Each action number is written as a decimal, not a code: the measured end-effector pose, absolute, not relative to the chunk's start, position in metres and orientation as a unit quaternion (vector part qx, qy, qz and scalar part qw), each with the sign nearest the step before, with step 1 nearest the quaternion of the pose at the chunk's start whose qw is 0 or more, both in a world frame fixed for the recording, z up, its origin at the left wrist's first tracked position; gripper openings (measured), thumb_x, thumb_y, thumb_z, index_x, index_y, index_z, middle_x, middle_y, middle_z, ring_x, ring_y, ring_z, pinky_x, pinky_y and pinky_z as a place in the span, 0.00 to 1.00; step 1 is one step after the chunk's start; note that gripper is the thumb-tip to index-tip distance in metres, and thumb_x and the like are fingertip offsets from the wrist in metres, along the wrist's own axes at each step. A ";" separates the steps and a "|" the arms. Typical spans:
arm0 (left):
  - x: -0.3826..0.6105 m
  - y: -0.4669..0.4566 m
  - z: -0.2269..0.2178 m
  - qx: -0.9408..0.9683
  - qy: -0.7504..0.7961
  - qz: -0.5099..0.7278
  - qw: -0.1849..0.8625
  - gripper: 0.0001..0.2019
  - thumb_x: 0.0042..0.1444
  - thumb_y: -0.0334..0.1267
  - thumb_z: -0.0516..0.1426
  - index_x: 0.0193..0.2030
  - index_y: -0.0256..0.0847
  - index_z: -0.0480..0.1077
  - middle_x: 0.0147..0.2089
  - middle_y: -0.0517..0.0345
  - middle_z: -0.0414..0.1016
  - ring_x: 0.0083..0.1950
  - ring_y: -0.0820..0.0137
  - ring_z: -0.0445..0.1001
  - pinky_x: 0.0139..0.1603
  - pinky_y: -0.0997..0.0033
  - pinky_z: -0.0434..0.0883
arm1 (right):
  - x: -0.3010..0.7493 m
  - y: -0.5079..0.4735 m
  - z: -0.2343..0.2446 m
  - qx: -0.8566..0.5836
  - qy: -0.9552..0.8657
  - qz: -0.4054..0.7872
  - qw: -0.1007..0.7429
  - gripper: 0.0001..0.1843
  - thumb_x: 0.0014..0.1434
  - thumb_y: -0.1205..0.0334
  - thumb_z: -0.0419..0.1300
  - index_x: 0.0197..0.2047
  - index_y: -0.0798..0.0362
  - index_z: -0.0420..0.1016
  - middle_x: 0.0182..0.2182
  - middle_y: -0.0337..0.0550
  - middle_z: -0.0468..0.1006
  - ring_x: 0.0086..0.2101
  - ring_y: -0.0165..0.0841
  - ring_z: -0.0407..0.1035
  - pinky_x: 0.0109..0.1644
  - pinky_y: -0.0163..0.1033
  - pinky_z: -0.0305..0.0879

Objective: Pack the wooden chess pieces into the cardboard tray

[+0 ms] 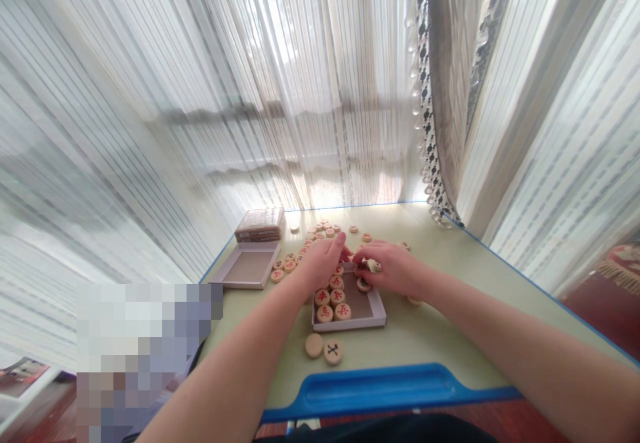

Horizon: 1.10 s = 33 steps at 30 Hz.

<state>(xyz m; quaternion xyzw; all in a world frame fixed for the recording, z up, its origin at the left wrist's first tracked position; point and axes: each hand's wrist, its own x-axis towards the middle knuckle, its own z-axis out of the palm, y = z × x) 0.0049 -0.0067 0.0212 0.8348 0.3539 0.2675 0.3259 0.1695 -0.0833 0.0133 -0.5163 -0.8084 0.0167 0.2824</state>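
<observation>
A shallow white open box (350,325) stands on the table with round wooden Chinese chess pieces in it; those with red characters (325,313) line its left side. My left hand (323,260) is over the box's far left part, fingers curled inward, and what they hold, if anything, is hidden. Toward the box's right side reaches my right hand (387,266), its fingers bent down onto a black-marked Chinese chess piece (364,284). In front of the box lie a blank-faced piece (314,346) and a black-marked piece (333,351).
More loose pieces (290,266) are scattered behind and beside the box. At the far left sit a second shallow tray (247,283) and a brown printed box (260,223). The light green table (465,303) has a blue front trough (375,390). Curtains (300,130) hang behind it.
</observation>
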 end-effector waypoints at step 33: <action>0.004 -0.016 0.030 0.899 0.336 0.187 0.208 0.34 0.57 0.59 0.37 0.33 0.40 0.79 0.31 0.53 0.78 0.37 0.66 0.73 0.42 0.68 0.65 | 0.174 -0.083 0.017 -0.529 -0.805 0.041 0.266 0.09 0.49 0.70 0.57 0.32 0.52 0.77 0.33 0.42 0.76 0.35 0.33 0.69 0.42 0.37 0.64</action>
